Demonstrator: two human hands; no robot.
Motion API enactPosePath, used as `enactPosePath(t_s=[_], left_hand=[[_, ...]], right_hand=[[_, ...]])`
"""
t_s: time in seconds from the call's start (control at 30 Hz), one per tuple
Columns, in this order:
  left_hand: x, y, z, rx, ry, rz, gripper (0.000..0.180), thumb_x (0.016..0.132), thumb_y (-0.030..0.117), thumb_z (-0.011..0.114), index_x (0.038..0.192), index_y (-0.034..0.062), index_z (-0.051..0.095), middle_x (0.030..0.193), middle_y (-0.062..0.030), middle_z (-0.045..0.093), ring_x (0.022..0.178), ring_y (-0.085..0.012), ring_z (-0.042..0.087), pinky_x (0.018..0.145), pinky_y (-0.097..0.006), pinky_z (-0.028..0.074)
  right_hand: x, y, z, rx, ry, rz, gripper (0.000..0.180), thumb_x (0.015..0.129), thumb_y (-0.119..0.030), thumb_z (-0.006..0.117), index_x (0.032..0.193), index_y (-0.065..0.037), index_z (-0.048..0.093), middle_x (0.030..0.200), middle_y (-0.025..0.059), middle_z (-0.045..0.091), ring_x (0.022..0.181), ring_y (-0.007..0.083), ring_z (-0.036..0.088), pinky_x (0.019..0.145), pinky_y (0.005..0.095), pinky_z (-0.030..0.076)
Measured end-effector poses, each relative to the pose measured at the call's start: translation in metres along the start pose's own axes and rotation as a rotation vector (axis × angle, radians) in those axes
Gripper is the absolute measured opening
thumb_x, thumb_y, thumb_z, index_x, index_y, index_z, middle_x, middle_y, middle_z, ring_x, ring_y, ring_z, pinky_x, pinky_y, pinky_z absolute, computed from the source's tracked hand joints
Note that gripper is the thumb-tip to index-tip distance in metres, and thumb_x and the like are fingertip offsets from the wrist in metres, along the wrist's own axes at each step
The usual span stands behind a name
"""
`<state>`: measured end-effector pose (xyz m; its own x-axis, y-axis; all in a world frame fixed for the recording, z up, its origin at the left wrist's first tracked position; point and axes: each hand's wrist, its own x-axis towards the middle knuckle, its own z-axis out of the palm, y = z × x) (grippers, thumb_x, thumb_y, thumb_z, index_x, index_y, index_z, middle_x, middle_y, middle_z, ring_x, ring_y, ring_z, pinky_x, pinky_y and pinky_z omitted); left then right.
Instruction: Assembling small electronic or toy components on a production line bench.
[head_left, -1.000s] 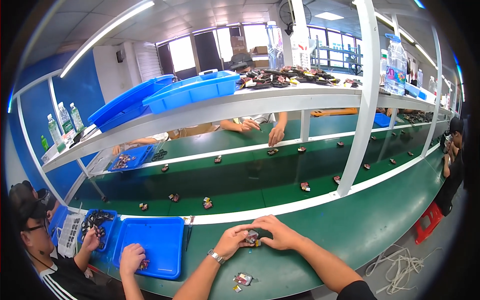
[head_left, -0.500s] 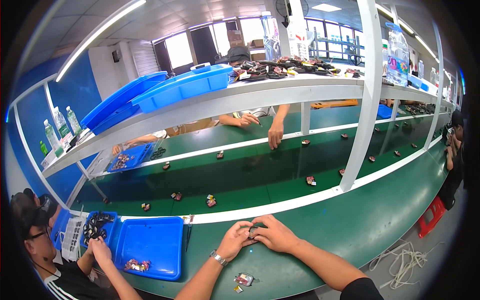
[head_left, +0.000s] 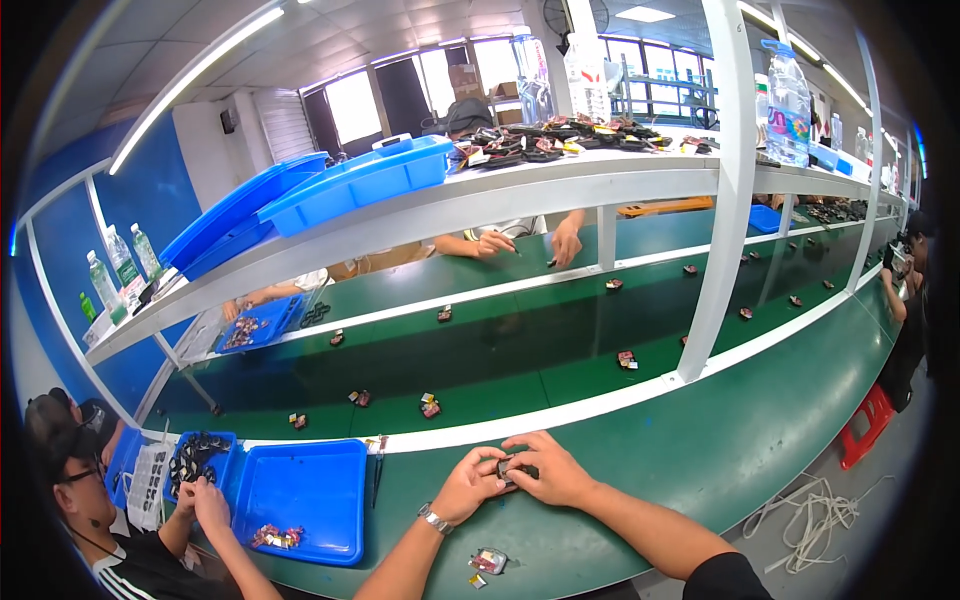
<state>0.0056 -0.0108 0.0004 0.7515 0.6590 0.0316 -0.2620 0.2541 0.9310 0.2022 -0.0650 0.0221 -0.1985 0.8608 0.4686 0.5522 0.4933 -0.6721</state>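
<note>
Between my two hands, over the green bench, is a small dark electronic part [head_left: 512, 471] with a greyish face. My left hand [head_left: 468, 489], with a metal watch at its wrist, grips its left side with thumb and bent fingers. My right hand [head_left: 549, 471] curls over it from the right, fingertips pressing on its top edge. The fingers cover much of the part. Closer to me on the bench lies another small device [head_left: 489, 560] with a clear and reddish body, and a small yellow-and-silver piece [head_left: 477, 580] beside it.
A blue tray [head_left: 357, 500] holding several small reddish parts stands left of my hands, with tweezers [head_left: 376, 475] alongside. Beyond a white rail, a green conveyor belt [head_left: 520, 390] carries scattered parts. A white post [head_left: 725, 200] and shelf rise ahead. A co-worker [head_left: 90, 490] sits at left.
My hands stay together on the part, which shows a little more between the fingers. Belt parts have shifted slightly right. Across the belt, a co-worker's hand has lifted from the surface with a small dark object.
</note>
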Motion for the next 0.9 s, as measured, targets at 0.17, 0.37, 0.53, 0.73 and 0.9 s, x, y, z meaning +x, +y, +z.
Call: enactPosePath(t_s=[0.17, 0.37, 0.53, 0.73, 0.9], left_hand=[[-0.001, 0.010, 0.008, -0.054, 0.031, -0.075, 0.034, 0.093, -0.001, 0.052, 0.126, 0.0035, 0.043, 0.121, -0.0153, 0.057, 0.115, -0.0231, 0.057, 0.101, -0.042, 0.048], [-0.001, 0.007, 0.003, -0.047, 0.066, -0.105, 0.031, 0.094, 0.002, 0.053, 0.124, 0.0030, 0.047, 0.121, -0.0119, 0.058, 0.112, -0.0203, 0.059, 0.097, -0.039, 0.050], [0.000, 0.003, 0.003, -0.123, 0.049, -0.067, 0.028, 0.095, 0.005, 0.051, 0.123, 0.0026, 0.048, 0.120, -0.0115, 0.059, 0.109, -0.0195, 0.059, 0.096, -0.038, 0.050], [0.000, 0.000, -0.002, -0.119, 0.060, -0.054, 0.028, 0.098, 0.008, 0.046, 0.126, 0.0022, 0.046, 0.121, -0.0128, 0.058, 0.113, -0.0221, 0.058, 0.098, -0.040, 0.048], [0.001, -0.001, -0.002, -0.113, 0.065, -0.055, 0.027, 0.098, 0.008, 0.046, 0.125, 0.0029, 0.047, 0.120, -0.0116, 0.059, 0.111, -0.0200, 0.059, 0.096, -0.037, 0.049]], right_hand=[[0.001, 0.000, -0.003, 0.033, -0.035, 0.023, 0.012, 0.082, -0.018, 0.067, 0.088, -0.008, 0.070, 0.122, 0.0075, 0.058, 0.116, 0.0278, 0.050, 0.097, 0.0387, 0.043], [0.002, -0.003, -0.008, 0.106, -0.112, -0.030, 0.013, 0.080, -0.017, 0.069, 0.089, -0.008, 0.069, 0.121, 0.0081, 0.059, 0.116, 0.0275, 0.050, 0.096, 0.0389, 0.044], [-0.002, -0.005, -0.001, 0.039, -0.006, -0.019, 0.013, 0.079, -0.015, 0.071, 0.089, -0.008, 0.069, 0.118, 0.0073, 0.059, 0.112, 0.0268, 0.052, 0.090, 0.0370, 0.047], [-0.004, -0.006, 0.008, 0.003, 0.064, -0.021, 0.013, 0.080, -0.013, 0.071, 0.091, -0.008, 0.070, 0.116, 0.0060, 0.060, 0.109, 0.0252, 0.053, 0.085, 0.0344, 0.050], [-0.004, -0.008, 0.008, 0.019, 0.079, -0.009, 0.015, 0.079, -0.014, 0.072, 0.093, -0.008, 0.071, 0.115, 0.0053, 0.060, 0.108, 0.0253, 0.054, 0.086, 0.0348, 0.051]])
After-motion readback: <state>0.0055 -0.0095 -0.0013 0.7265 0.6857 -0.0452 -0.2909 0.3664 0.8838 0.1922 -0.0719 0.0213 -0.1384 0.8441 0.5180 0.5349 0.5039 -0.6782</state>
